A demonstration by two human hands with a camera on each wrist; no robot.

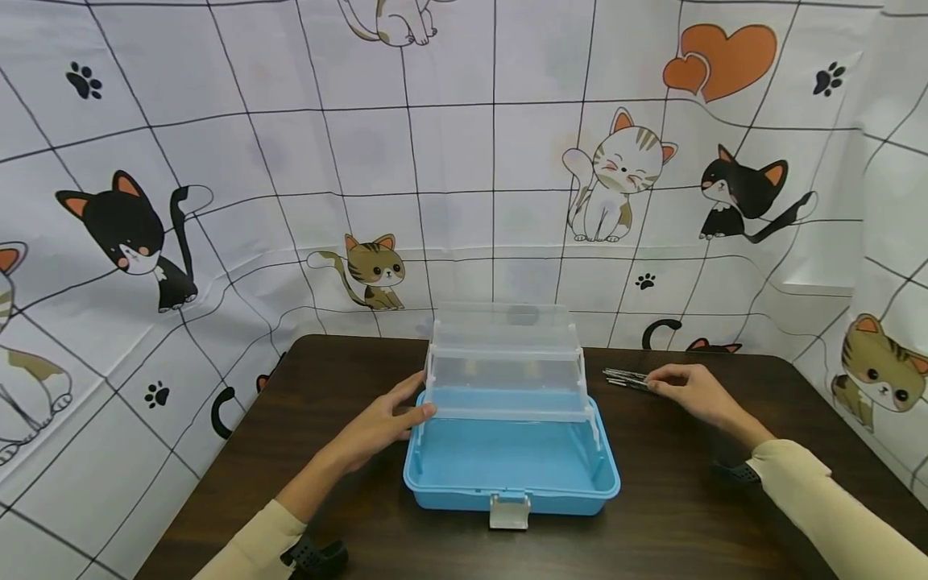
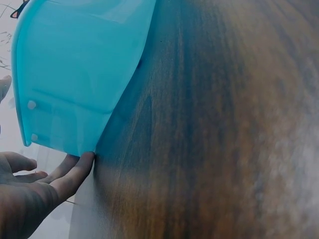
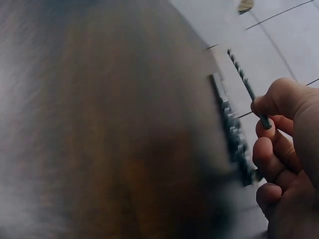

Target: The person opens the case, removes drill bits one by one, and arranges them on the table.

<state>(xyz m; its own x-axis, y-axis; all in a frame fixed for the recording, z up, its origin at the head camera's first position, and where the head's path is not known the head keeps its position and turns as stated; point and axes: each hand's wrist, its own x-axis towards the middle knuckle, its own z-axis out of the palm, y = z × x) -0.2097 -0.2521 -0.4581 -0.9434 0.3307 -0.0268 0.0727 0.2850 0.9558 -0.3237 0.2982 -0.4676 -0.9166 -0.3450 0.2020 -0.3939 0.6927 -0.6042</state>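
A light blue plastic toolbox stands open on the dark wooden table. Its clear trays are folded up toward the back, and the blue bottom compartment shows no contents. My left hand touches the box's left side, thumb near the tray edge. In the left wrist view, its fairly straight fingers touch the lower corner of the blue wall. Right of the box, my right hand pinches a thin, dark drill bit between thumb and fingertips. More drill bits lie on the table beside that hand, blurred.
A white latch hangs at the toolbox's front. The brown tabletop extends around the box on both sides. Behind it hangs a white gridded cloth printed with cats, hearts and paws.
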